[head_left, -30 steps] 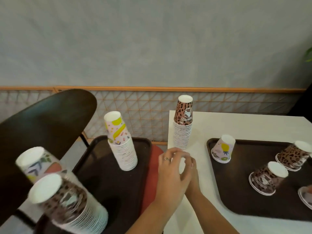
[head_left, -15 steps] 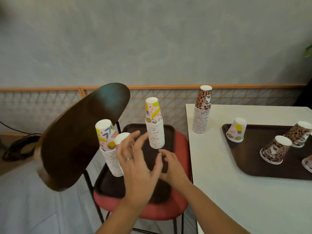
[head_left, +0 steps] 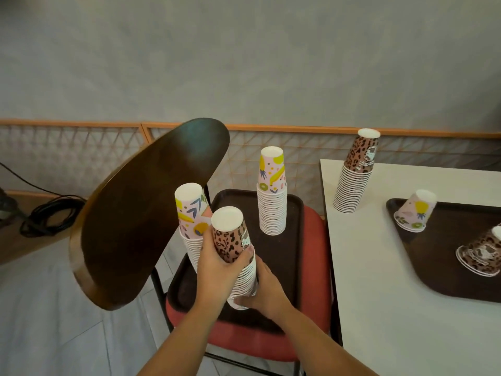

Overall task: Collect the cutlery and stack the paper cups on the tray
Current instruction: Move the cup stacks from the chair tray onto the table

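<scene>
- Head view: both hands meet on a leopard-print cup stack [head_left: 238, 256] standing on a dark tray [head_left: 294, 210] that lies on a red chair seat [head_left: 315, 229].
- Left hand [head_left: 217, 270] wraps the stack's upper part, thumb across the printed top cup.
- Right hand [head_left: 267, 287] curls round the stack's lower white rims, fingers near its base.
- Fruit-print cup stack [head_left: 191, 213] stands touching the held one on its left, partly hidden behind the left hand.
- Second fruit-print stack [head_left: 272, 191] stands upright at the tray's far side, apart from the other two.
- Dark wooden chair back [head_left: 146, 213] rises to the left of the tray.
- On the white worktop [head_left: 379, 280] at right: a tall leopard-print stack [head_left: 356, 172] near the far corner, and a second dark tray [head_left: 444, 267].
- That tray carries a tilted fruit-print cup [head_left: 414, 211] and a tilted leopard-print cup [head_left: 479, 253].
</scene>
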`<state>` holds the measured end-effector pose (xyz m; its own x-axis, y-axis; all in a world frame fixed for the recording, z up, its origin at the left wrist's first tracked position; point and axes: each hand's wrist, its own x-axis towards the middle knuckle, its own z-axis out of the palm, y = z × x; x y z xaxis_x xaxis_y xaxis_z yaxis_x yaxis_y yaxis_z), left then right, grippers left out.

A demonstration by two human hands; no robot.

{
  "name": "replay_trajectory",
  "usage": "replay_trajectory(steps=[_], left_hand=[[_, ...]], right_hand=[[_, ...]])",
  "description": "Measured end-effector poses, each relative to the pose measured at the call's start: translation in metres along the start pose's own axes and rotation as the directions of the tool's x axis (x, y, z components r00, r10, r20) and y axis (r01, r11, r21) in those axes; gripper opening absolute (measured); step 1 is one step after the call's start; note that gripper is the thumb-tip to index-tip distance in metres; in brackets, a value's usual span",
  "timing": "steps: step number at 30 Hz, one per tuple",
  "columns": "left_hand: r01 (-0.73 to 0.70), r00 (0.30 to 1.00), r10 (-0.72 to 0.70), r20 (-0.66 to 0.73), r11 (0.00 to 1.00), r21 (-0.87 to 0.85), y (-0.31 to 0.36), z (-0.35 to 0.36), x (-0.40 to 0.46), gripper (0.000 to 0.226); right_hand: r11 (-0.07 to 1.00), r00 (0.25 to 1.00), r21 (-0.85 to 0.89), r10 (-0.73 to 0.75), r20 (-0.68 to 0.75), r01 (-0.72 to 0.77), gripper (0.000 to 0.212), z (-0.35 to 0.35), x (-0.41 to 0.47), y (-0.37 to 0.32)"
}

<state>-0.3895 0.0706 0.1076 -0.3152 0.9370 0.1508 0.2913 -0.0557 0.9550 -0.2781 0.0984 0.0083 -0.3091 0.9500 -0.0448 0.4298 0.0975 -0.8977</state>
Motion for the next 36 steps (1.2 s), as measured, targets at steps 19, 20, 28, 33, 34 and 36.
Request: replay_trajectory(steps=[19, 20, 28, 33, 34, 36], left_hand=[[0.067, 0.992, -0.043, 0.12, 0.975, -0.211, -0.009, 0.012, 0.024, 0.081], [0.054, 0.991, -0.026, 0.135, 0.977, -0.206, -0.002, 0.021, 0.026, 0.082], [0.013, 0.944, 0.05, 0.327, 0.982, -0.187, 0.039, 0.124, 0.051, 0.077], [0.016, 0.91, 0.06, 0.409, 0.984, -0.18, 0.048, 0.192, 0.068, 0.072], [0.01, 0.903, 0.067, 0.425, 0.984, -0.176, 0.05, 0.204, 0.071, 0.071], [0.003, 0.89, 0.081, 0.449, 0.983, -0.183, 0.053, 0.233, 0.079, 0.068]], right_hand=[[0.998, 0.986, 0.061, 0.007, -0.169, 0.003, 0.094, 0.004, 0.016, 0.019], [0.998, 0.98, 0.063, 0.002, -0.199, 0.01, 0.093, -0.008, 0.017, 0.019], [0.992, 0.932, 0.109, 0.102, -0.348, -0.068, 0.092, -0.121, 0.021, 0.05], [0.981, 0.899, 0.106, 0.191, -0.395, -0.162, 0.085, -0.178, 0.025, 0.08], [0.98, 0.894, 0.103, 0.198, -0.402, -0.17, 0.085, -0.189, 0.028, 0.086], [0.977, 0.88, 0.095, 0.212, -0.425, -0.189, 0.085, -0.212, 0.035, 0.102]])
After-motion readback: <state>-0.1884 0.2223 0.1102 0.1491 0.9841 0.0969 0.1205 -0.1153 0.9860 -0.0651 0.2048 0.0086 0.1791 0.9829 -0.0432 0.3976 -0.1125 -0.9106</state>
